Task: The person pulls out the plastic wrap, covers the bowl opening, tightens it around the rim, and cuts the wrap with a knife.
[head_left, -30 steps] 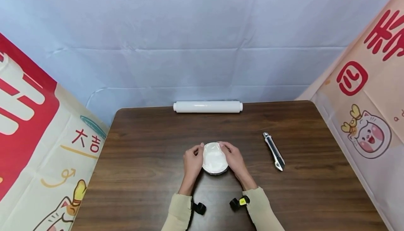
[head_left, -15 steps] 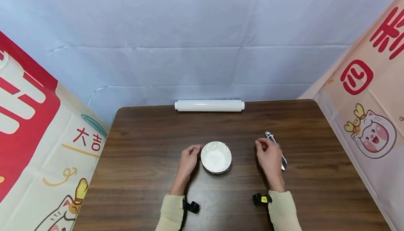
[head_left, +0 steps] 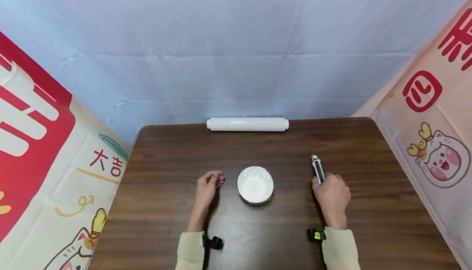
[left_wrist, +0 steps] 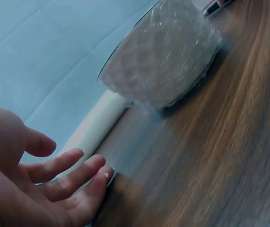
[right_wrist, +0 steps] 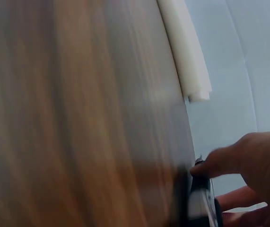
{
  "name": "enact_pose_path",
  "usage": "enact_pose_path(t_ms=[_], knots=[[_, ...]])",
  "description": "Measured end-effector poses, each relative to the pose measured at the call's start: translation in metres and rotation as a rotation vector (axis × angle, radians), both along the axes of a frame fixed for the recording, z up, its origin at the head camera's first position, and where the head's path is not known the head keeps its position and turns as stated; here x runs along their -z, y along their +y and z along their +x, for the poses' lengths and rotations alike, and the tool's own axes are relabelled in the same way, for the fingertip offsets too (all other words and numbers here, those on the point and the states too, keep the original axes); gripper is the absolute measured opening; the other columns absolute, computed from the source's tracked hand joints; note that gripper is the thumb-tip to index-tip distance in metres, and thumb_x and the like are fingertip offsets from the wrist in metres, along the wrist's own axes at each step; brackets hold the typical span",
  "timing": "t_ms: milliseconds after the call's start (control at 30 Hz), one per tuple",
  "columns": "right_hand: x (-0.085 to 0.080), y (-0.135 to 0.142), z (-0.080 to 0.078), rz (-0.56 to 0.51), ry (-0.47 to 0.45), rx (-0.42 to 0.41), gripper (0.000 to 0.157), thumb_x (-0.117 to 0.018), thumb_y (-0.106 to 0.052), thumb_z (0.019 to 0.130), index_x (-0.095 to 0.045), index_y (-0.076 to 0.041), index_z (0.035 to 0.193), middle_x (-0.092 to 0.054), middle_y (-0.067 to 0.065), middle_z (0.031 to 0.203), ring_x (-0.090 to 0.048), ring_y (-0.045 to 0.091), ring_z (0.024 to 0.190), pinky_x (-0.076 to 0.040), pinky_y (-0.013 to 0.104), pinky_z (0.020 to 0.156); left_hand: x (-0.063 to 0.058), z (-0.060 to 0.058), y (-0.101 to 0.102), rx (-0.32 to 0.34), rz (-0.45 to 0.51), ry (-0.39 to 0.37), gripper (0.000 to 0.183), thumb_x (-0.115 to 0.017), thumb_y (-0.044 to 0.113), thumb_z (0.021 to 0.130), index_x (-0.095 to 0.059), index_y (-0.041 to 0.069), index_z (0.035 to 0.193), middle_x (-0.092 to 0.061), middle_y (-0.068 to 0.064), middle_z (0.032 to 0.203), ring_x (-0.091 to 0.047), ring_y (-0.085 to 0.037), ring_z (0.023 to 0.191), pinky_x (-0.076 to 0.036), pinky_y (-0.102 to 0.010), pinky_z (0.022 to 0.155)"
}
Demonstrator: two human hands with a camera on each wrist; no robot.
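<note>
A white bowl [head_left: 255,184] covered with clear plastic wrap stands on the table; in the left wrist view the wrap [left_wrist: 172,61] clings in creases down its patterned side. To the left of the bowl is my left hand [head_left: 207,187], apart from it, fingers loosely bent and holding nothing. On the right, my right hand [head_left: 333,194] grips a box cutter [head_left: 318,168], whose front half sticks out beyond the thumb and points away from me. Its lower half is hidden under the palm. The right wrist view shows the thumb pressed along the cutter [right_wrist: 202,203], blurred.
A white roll of plastic wrap [head_left: 248,124] lies along the back edge of the brown wooden table [head_left: 177,151]. Behind it hangs a pale cloth backdrop [head_left: 221,57]. Printed banners stand on the left and right sides.
My right hand has left the bowl, moved right and taken hold of the box cutter. My left hand has let go of the bowl and drawn away to the left.
</note>
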State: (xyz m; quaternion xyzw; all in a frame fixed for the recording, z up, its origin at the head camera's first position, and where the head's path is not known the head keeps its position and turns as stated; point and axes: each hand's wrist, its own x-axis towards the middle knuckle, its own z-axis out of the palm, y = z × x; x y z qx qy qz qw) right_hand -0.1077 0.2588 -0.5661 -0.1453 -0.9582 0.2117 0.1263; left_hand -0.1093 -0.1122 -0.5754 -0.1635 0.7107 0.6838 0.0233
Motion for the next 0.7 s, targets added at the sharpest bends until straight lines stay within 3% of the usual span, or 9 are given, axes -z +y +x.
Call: enact_pose_path(t_ms=[100,267,367,467,533,600,700], knots=[[0.000,-0.010,0.003,-0.024,-0.048,-0.036,0.037,-0.075,-0.026,0.091,-0.062,0.000,0.068,-0.052,0.013,0.059,-0.047,0.026,0.044,-0.032,0.036,0.038,0.001,0.002,-0.004,-0.008,-0.032,-0.007,0.031,-0.047,0.010,0.110,-0.069,-0.010,0.120,-0.075,-0.027,0.108,-0.075,-0.025,0.096,-0.063,-0.031,0.088],[-0.003,-0.021,0.002,-0.041,-0.087,-0.052,0.038,-0.074,-0.030,0.093,-0.062,-0.003,0.068,-0.054,0.012,0.061,-0.047,0.025,0.045,-0.032,0.035,0.039,0.001,0.002,-0.007,0.001,-0.059,-0.004,0.032,-0.048,0.012,0.110,-0.069,-0.010,0.121,-0.075,-0.027,0.109,-0.075,-0.027,0.098,-0.063,-0.031,0.086],[-0.008,-0.021,0.001,-0.046,-0.129,-0.056,0.042,-0.074,-0.037,0.095,-0.067,0.001,0.077,-0.057,0.015,0.066,-0.050,0.027,0.047,-0.035,0.037,0.039,-0.003,0.001,-0.009,0.020,-0.165,-0.005,0.030,-0.055,0.019,0.109,-0.071,-0.003,0.123,-0.078,-0.021,0.107,-0.077,-0.026,0.094,-0.062,-0.030,0.077],[-0.016,-0.016,0.000,-0.059,-0.119,-0.067,0.050,-0.072,-0.042,0.098,-0.071,0.007,0.104,-0.067,0.026,0.083,-0.061,0.039,0.059,-0.046,0.048,0.046,-0.011,-0.001,-0.014,0.044,-0.346,0.024,0.030,-0.061,0.029,0.106,-0.074,0.008,0.123,-0.081,-0.012,0.103,-0.078,-0.023,0.085,-0.059,-0.030,0.070],[-0.021,-0.009,-0.004,-0.091,-0.055,-0.086,0.055,-0.069,-0.040,0.100,-0.067,0.009,0.123,-0.070,0.033,0.101,-0.068,0.049,0.077,-0.053,0.058,0.061,-0.018,-0.005,-0.019,0.047,-0.477,0.085,0.031,-0.063,0.036,0.105,-0.074,0.013,0.122,-0.081,-0.007,0.101,-0.077,-0.021,0.083,-0.059,-0.033,0.071],[-0.026,0.000,-0.012,-0.116,0.037,-0.121,0.055,-0.068,-0.034,0.102,-0.061,0.009,0.135,-0.068,0.036,0.118,-0.067,0.057,0.098,-0.053,0.067,0.079,-0.026,-0.011,-0.026,0.049,-0.647,0.184,0.035,-0.062,0.042,0.105,-0.074,0.014,0.124,-0.081,-0.005,0.102,-0.075,-0.019,0.081,-0.058,-0.036,0.071],[-0.033,0.015,-0.027,-0.125,0.170,-0.201,0.055,-0.070,-0.027,0.101,-0.057,0.008,0.141,-0.064,0.037,0.132,-0.062,0.059,0.116,-0.049,0.071,0.094,-0.038,-0.021,-0.038,0.048,-0.942,0.381,0.044,-0.061,0.044,0.105,-0.071,0.008,0.128,-0.080,-0.012,0.106,-0.067,-0.022,0.063,-0.054,-0.040,0.057]])
